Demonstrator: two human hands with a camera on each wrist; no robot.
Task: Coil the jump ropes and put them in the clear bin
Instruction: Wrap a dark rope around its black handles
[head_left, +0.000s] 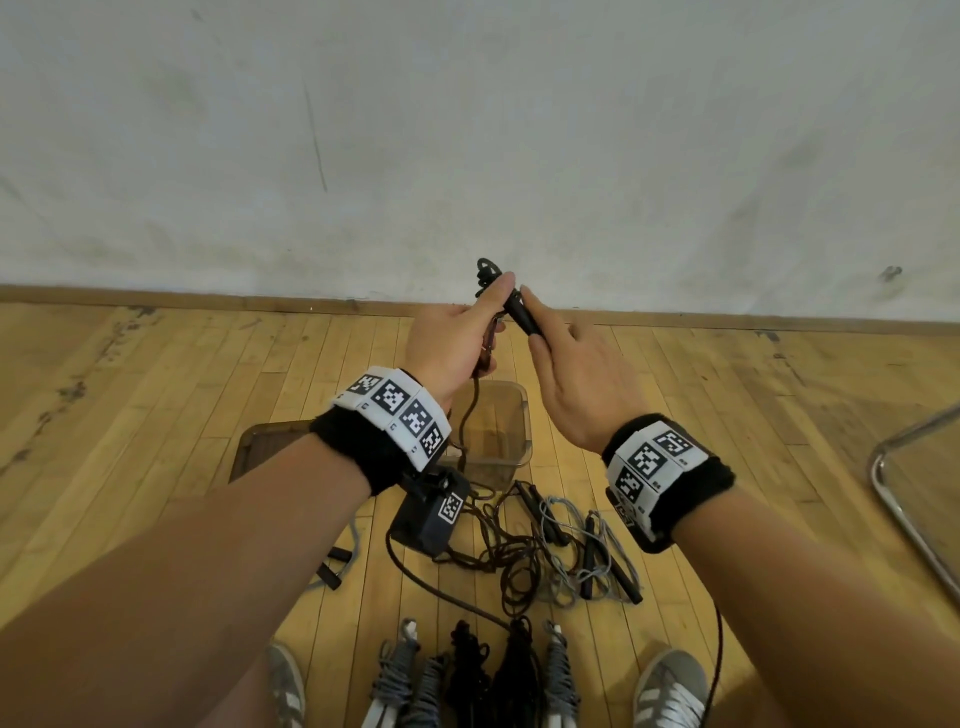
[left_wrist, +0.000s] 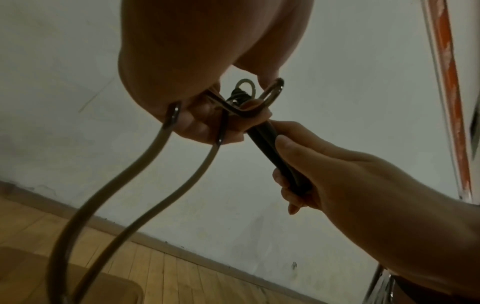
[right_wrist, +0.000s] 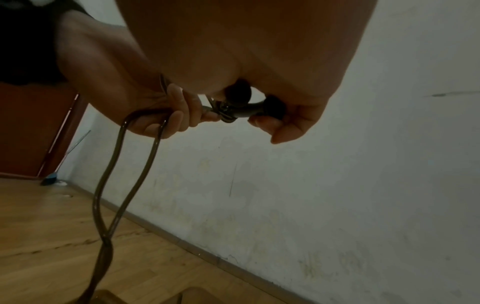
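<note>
Both hands are raised above the clear bin (head_left: 511, 452). My left hand (head_left: 457, 332) grips folded loops of a dark brown jump rope (left_wrist: 145, 164), and two strands hang from it toward the floor. My right hand (head_left: 561, 364) holds that rope's black handle (head_left: 522, 312) between thumb and fingers; in the left wrist view the right hand (left_wrist: 337, 170) is curled round the handle (left_wrist: 275, 152). In the right wrist view the handles (right_wrist: 246, 107) meet the rope (right_wrist: 116, 164) between the two hands. The bin stands on the floor below, partly hidden by my left wrist.
A tangle of loose ropes (head_left: 545, 545) with black handles lies on the wooden floor in front of the bin. Several bundled ropes (head_left: 467, 675) lie between my shoes (head_left: 670, 686). A metal chair frame (head_left: 904, 493) stands at the right. A lid (head_left: 265, 447) lies left of the bin.
</note>
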